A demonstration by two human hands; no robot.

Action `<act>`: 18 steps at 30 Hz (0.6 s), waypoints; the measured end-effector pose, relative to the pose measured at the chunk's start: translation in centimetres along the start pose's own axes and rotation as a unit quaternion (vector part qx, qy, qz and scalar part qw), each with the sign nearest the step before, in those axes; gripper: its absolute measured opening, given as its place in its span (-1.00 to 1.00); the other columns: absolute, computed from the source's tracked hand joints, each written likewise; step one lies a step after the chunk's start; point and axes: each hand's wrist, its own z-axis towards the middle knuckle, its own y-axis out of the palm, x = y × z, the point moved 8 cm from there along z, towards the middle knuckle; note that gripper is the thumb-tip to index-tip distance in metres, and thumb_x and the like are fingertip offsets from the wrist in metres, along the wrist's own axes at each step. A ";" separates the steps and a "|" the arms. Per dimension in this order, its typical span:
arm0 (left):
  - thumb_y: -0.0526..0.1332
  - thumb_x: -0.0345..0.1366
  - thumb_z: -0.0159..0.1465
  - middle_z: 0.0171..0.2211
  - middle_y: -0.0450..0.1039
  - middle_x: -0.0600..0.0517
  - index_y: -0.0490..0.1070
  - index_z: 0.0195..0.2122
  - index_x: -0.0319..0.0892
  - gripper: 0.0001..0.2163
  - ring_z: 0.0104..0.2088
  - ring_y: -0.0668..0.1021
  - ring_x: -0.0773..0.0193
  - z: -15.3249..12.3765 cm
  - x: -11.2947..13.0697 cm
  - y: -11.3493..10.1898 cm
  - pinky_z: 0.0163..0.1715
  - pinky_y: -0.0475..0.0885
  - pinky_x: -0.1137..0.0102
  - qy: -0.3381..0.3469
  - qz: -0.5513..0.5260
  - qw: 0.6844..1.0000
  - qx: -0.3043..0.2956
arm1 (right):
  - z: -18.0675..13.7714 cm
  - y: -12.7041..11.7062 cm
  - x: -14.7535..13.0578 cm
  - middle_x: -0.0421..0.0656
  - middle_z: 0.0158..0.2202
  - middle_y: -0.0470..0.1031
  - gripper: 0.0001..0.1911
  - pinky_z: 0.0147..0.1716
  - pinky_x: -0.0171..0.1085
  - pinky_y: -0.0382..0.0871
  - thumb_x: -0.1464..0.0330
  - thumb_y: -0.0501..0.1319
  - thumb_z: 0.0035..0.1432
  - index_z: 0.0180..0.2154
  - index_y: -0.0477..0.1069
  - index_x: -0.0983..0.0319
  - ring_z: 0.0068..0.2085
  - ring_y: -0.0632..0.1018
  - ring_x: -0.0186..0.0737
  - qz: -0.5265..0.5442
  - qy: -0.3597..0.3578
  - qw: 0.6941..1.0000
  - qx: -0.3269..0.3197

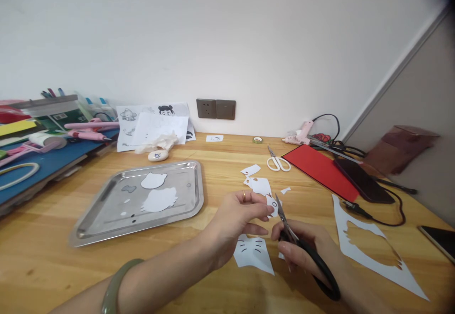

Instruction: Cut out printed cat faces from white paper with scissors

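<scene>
My left hand (pixel 249 212) is closed on a small piece of white paper (pixel 270 202) that carries a printed oval outline. Black-handled scissors (pixel 309 250) rest in my right hand (pixel 305 243), their blades pointing up and away, close beside that paper. Whether the blades touch it, I cannot tell. Below my left hand lies a white paper piece with short black whisker lines (pixel 253 252). Just beyond, white paper scraps (pixel 260 185) are scattered on the wooden table. A corner of another white piece shows partly hidden under my right hand.
At left, a metal tray (pixel 93 231) bears white cat-shaped cut-outs. White-handled scissors (pixel 278 162), a red sheet (pixel 316 172), a dark phone (pixel 362 180) and a cable lie at right. Nearer is a cut-out paper remnant (pixel 387 265). A pink glue gun (pixel 300 134) stands by the wall.
</scene>
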 end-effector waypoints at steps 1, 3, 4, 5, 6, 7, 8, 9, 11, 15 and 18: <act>0.29 -0.35 -0.06 -0.49 0.32 0.08 0.34 -0.50 -0.24 -0.86 -0.47 0.37 0.44 0.0 0.0 0.0 -0.53 0.34 0.53 0.000 -0.001 1.000 -0.002 | 0.0 0.0 -0.1 -0.32 -0.65 0.12 -0.77 -0.63 -0.34 0.06 0.20 0.11 0.01 -0.51 0.27 0.23 -0.61 0.23 -0.35 -0.003 0.003 1.000 0.000; 0.28 -0.35 -0.06 -0.50 0.31 0.09 0.33 -0.48 -0.23 -0.85 -0.46 0.36 0.43 0.0 0.0 0.0 -0.54 0.34 0.53 0.000 0.000 1.000 -0.005 | 0.1 0.0 -0.1 -0.33 -0.67 0.12 -0.76 -0.65 -0.37 0.08 0.19 0.12 0.00 -0.51 0.28 0.24 -0.64 0.23 -0.37 -0.007 0.007 1.000 -0.002; 0.28 -0.36 -0.06 -0.49 0.31 0.09 0.33 -0.48 -0.23 -0.85 -0.46 0.36 0.42 0.0 0.0 0.0 -0.54 0.34 0.53 -0.002 0.000 1.000 -0.005 | 0.1 0.0 -0.1 -0.34 -0.68 0.12 -0.75 -0.66 -0.38 0.11 0.19 0.13 -0.01 -0.50 0.28 0.25 -0.64 0.23 -0.38 -0.007 0.008 1.000 -0.002; 0.29 -0.36 -0.06 -0.49 0.30 0.09 0.33 -0.48 -0.23 -0.85 -0.46 0.36 0.42 0.0 0.0 0.1 -0.54 0.34 0.53 -0.003 0.001 1.000 -0.005 | 0.2 0.0 -0.1 -0.34 -0.68 0.13 -0.75 -0.66 -0.39 0.13 0.19 0.13 -0.01 -0.49 0.29 0.26 -0.65 0.24 -0.39 -0.005 0.009 1.000 -0.002; 0.29 -0.36 -0.07 -0.49 0.30 0.09 0.32 -0.48 -0.23 -0.85 -0.46 0.36 0.42 -0.1 0.0 0.1 -0.55 0.34 0.53 -0.003 0.001 1.000 -0.004 | 0.2 0.0 0.0 -0.34 -0.68 0.14 -0.75 -0.67 -0.40 0.15 0.19 0.13 -0.01 -0.49 0.29 0.27 -0.66 0.24 -0.40 -0.003 0.011 1.000 -0.001; 0.28 -0.36 -0.06 -0.49 0.30 0.08 0.32 -0.49 -0.23 -0.85 -0.46 0.36 0.43 -0.1 0.1 0.1 -0.55 0.34 0.54 -0.002 0.001 1.000 -0.004 | 0.3 -0.1 0.1 -0.33 -0.68 0.15 -0.75 -0.67 -0.40 0.16 0.20 0.13 -0.01 -0.49 0.29 0.27 -0.66 0.25 -0.40 0.001 0.015 1.000 0.000; 0.28 -0.35 -0.05 -0.49 0.29 0.08 0.32 -0.49 -0.24 -0.85 -0.46 0.35 0.43 -0.1 0.1 0.2 -0.55 0.34 0.54 -0.001 0.001 1.000 -0.006 | 0.3 -0.1 0.1 -0.33 -0.68 0.16 -0.76 -0.68 -0.41 0.17 0.20 0.13 -0.01 -0.49 0.29 0.27 -0.67 0.25 -0.41 0.003 0.018 1.000 0.000; 0.27 -0.34 -0.04 -0.48 0.30 0.07 0.33 -0.49 -0.24 -0.86 -0.46 0.35 0.43 -0.1 0.2 0.2 -0.55 0.34 0.54 0.000 0.000 1.000 -0.008 | 0.3 0.0 0.2 -0.33 -0.67 0.16 -0.77 -0.68 -0.40 0.17 0.21 0.13 0.00 -0.49 0.28 0.26 -0.67 0.26 -0.41 0.003 0.021 1.000 -0.001; 0.26 -0.33 -0.03 -0.47 0.30 0.06 0.33 -0.49 -0.25 -0.86 -0.45 0.34 0.43 -0.1 0.3 0.3 -0.55 0.34 0.54 0.001 0.001 1.000 -0.011 | 0.3 0.0 0.1 -0.34 -0.69 0.15 -0.77 -0.69 -0.41 0.15 0.22 0.13 -0.01 -0.51 0.28 0.26 -0.69 0.25 -0.42 -0.004 0.021 1.000 -0.003; 0.28 -0.32 -0.04 -0.47 0.31 0.06 0.35 -0.49 -0.25 -0.86 -0.45 0.34 0.43 -0.1 0.3 0.2 -0.54 0.33 0.55 0.007 0.003 1.000 -0.011 | 0.3 -0.1 0.1 -0.35 -0.70 0.15 -0.77 -0.70 -0.43 0.16 0.22 0.13 -0.01 -0.52 0.28 0.27 -0.69 0.25 -0.42 -0.004 0.029 1.000 0.003; 0.28 -0.32 -0.05 -0.48 0.31 0.06 0.36 -0.50 -0.25 -0.86 -0.45 0.34 0.42 -0.2 0.3 0.2 -0.54 0.33 0.55 0.007 0.004 1.000 -0.009 | 0.2 -0.1 0.0 -0.34 -0.70 0.17 -0.77 -0.68 -0.42 0.20 0.21 0.14 -0.03 -0.50 0.30 0.27 -0.67 0.27 -0.40 0.016 0.026 1.000 0.000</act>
